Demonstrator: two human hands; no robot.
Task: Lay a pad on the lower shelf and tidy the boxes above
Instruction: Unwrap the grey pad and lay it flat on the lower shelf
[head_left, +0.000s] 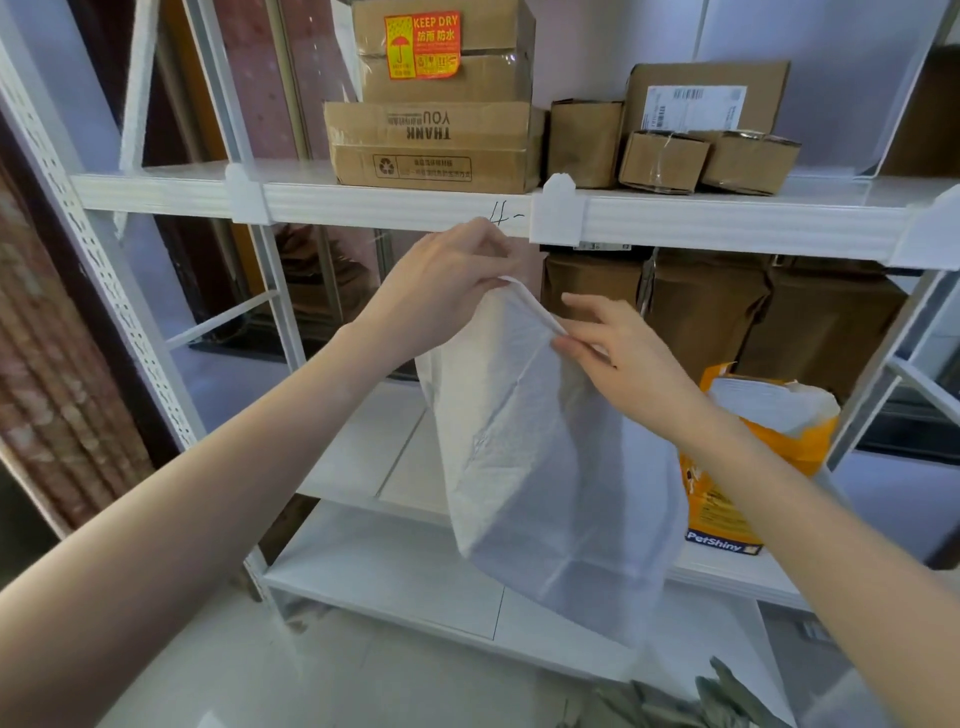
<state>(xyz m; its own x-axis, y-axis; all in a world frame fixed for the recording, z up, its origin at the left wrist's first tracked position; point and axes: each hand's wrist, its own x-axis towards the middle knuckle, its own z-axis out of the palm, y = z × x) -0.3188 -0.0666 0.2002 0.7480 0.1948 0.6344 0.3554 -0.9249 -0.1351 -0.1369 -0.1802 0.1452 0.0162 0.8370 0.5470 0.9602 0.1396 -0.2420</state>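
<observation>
A white folded pad (540, 457) hangs in front of the white shelving. My left hand (447, 280) pinches its top corner, just under the upper shelf's edge. My right hand (618, 353) grips the same top edge a little lower and to the right. The lower shelf (363, 447) lies behind the pad and is bare on its left part. On the upper shelf (405, 205) stand cardboard boxes: a "THANK YOU" box (431, 145) with a "KEEP DRY" box (447, 49) stacked on it, and several smaller boxes (701, 150) to the right.
An orange "PetShiny" pack (748, 467), torn open, stands on the lower shelf's right part. Brown boxes (727, 312) fill the back right of that shelf. A further white shelf (395, 566) runs beneath. White perforated uprights (104, 270) frame the unit on the left.
</observation>
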